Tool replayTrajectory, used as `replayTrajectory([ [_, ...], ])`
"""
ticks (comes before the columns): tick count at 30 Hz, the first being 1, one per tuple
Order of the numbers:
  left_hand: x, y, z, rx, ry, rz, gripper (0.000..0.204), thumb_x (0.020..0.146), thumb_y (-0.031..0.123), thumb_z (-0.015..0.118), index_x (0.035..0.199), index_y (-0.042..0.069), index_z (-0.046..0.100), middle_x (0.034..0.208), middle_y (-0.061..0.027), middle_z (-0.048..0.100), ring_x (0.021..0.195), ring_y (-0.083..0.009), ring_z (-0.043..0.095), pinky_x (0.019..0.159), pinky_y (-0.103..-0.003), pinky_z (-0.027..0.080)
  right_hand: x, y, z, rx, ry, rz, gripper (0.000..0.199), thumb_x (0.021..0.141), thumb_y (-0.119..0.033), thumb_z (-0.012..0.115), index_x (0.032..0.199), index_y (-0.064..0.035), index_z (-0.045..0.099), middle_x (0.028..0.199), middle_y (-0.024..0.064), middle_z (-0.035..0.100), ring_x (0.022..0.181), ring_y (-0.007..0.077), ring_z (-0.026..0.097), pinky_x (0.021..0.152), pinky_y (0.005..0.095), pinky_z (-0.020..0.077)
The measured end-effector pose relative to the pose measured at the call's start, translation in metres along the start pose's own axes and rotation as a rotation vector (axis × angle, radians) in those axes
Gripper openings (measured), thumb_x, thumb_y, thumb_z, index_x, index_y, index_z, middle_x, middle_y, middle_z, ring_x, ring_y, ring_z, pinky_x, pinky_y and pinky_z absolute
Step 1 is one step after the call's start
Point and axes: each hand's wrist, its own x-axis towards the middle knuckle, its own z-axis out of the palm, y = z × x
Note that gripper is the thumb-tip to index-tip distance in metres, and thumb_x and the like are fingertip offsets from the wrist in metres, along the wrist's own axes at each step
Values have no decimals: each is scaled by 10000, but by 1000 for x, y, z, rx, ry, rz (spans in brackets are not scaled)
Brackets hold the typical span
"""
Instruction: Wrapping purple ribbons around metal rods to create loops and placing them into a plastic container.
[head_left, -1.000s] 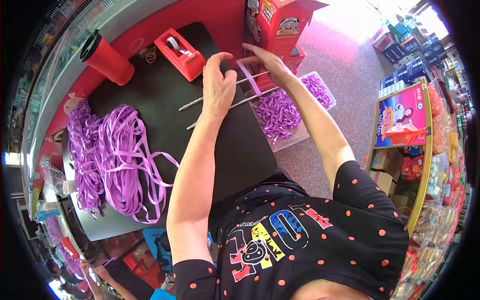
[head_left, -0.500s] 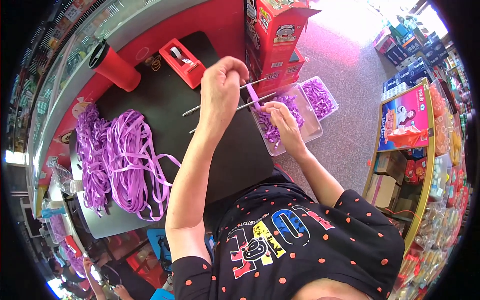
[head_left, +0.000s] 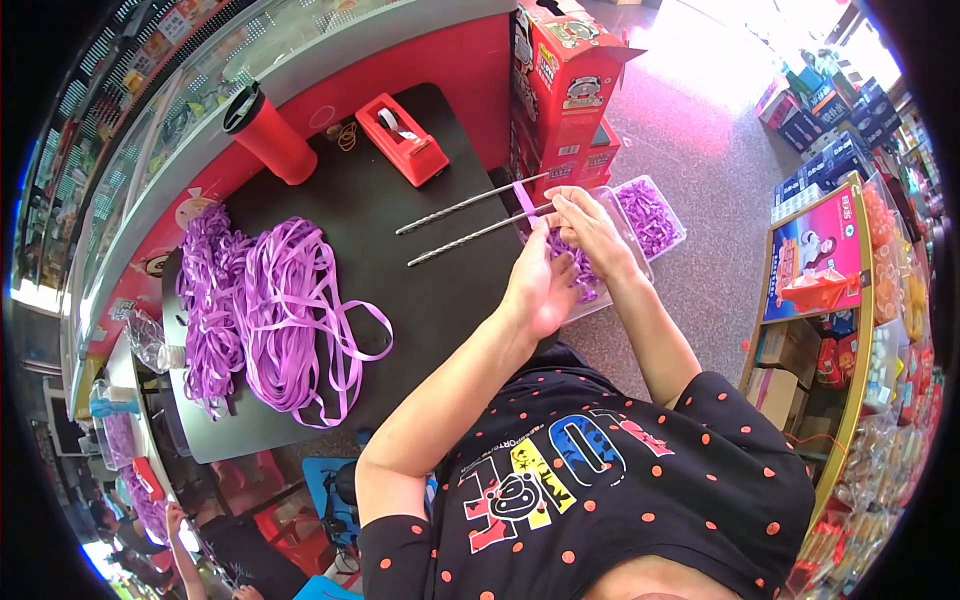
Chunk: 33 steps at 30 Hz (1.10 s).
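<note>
Two long drill bits (head_left: 465, 238) with spiral-grooved ends extend side by side over the table's right edge. Purple ribbon (head_left: 524, 198) is wrapped across both near their right ends. Below the nearer bit, my left hand (head_left: 540, 285) pinches the ribbon between thumb and fingertip, its other fingers loosely spread. My right hand (head_left: 598, 240) is closed at the ribbon beside the nearer bit's end; its fingers partly hide what they grip. Under the hands, a clear plastic box (head_left: 632, 235) holds small purple ribbon pieces, partly covered by my right hand.
Loose ribbon bundles (head_left: 285, 320) lie on the dark table (head_left: 430, 330). A red tumbler (head_left: 275, 140) and a red tape dispenser (head_left: 403, 140) stand at the back. Red cartons (head_left: 570, 90) rise beyond the drill bits. Another box of ribbon pieces (head_left: 648, 215) sits farther right.
My left hand has come down from above the drill bits to the ribbon at the nearer one. My right hand has stayed near the ribbon. The view has shifted slightly.
</note>
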Motion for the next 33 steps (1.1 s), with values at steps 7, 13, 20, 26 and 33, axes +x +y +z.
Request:
replayTrajectory([
  [7,44,-8,-12,-356,-242,362,432,974,513,322,1091,112,430,1218,-63,424,1094,-178,422,990,-348,323,-7,3,4,139,5,-24,275,973,-248,496,1154,-42,517,931,118,655,795,89,600,608,179,406],
  [13,47,-5,-22,-427,-385,341,476,960,536,347,1153,107,419,1182,-50,451,1109,-203,425,1019,-373,306,-5,5,-1,125,-9,-57,323,961,-248,519,1165,2,498,956,86,628,849,130,614,639,229,439],
  [20,38,-6,-21,-289,-250,325,930,865,683,380,1488,165,-76,1566,-64,-51,1426,-272,-142,1121,-484,-82,-10,-63,20,-721,184,-337,216,927,-153,559,1077,-30,652,985,78,691,920,123,642,790,261,493],
  [26,32,-11,-17,-277,-261,335,943,856,682,399,1489,147,-51,1564,-95,-55,1426,-296,-127,1120,-495,-79,81,-94,68,-550,-138,-659,252,909,-170,587,1072,7,663,1006,80,700,876,121,641,788,246,480],
  [33,36,-12,-18,-249,-280,359,945,846,706,384,1492,158,-36,1562,-98,-75,1425,-303,-130,1117,-502,-73,160,-95,122,-422,-362,48,230,828,-231,687,795,-3,677,692,8,625,458,1,308,392,187,208],
])
